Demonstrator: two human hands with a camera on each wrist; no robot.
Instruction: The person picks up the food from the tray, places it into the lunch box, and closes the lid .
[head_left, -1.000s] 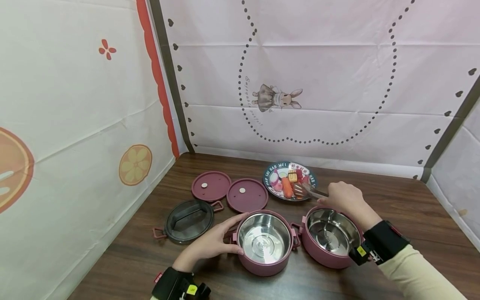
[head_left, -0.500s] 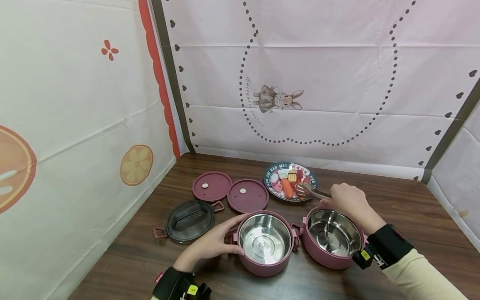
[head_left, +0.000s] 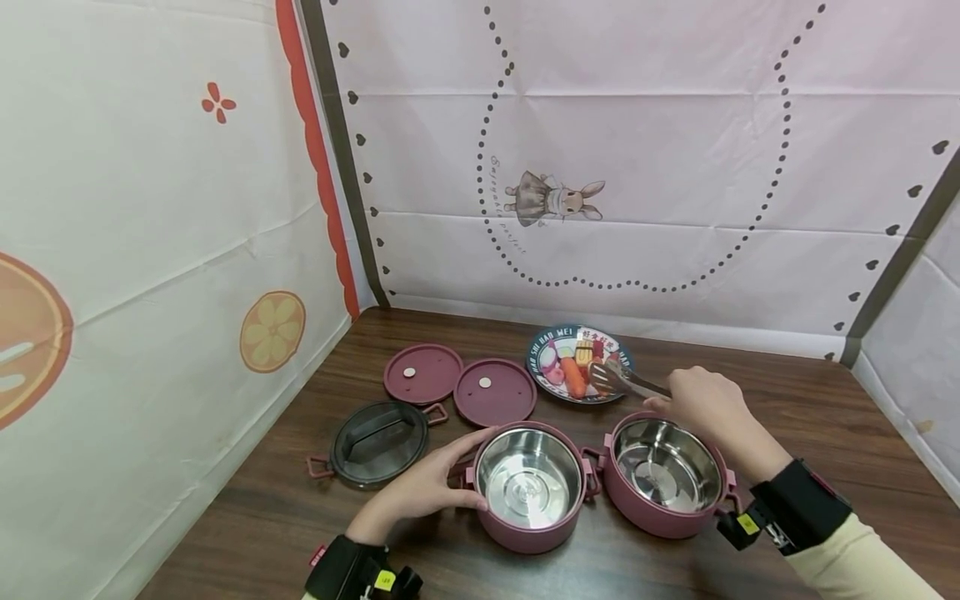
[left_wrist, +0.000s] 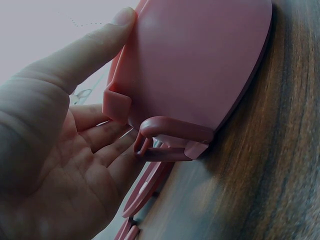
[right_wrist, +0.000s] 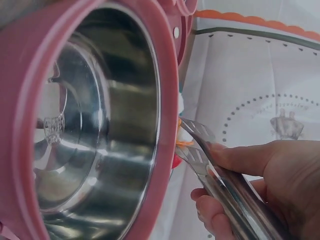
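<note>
My left hand (head_left: 423, 487) rests against the left side of a pink steel-lined bowl (head_left: 529, 487). The thumb lies straight on the bowl's wall (left_wrist: 195, 65), and relaxed fingers (left_wrist: 107, 150) sit beside its clasp (left_wrist: 175, 132). My right hand (head_left: 701, 400) grips metal tongs (head_left: 626, 382) above the far rim of a second pink bowl (head_left: 663, 475). The tong tips (right_wrist: 192, 140) stand slightly apart over a patterned plate (head_left: 542, 346) of toy food with an orange carrot piece (head_left: 573, 375). I cannot tell whether the tips hold anything. Both bowls look empty.
Two maroon round lids (head_left: 422, 372) (head_left: 494, 390) lie behind the left bowl. A dark grey lid with side handles (head_left: 377, 431) lies to the left. Printed cloth walls (head_left: 150, 250) close in the dark wooden table (head_left: 825, 417) at the left, back and right.
My right hand has drawn slightly right and the tong tips have lifted a little over the plate. The left hand and both bowls have stayed put.
</note>
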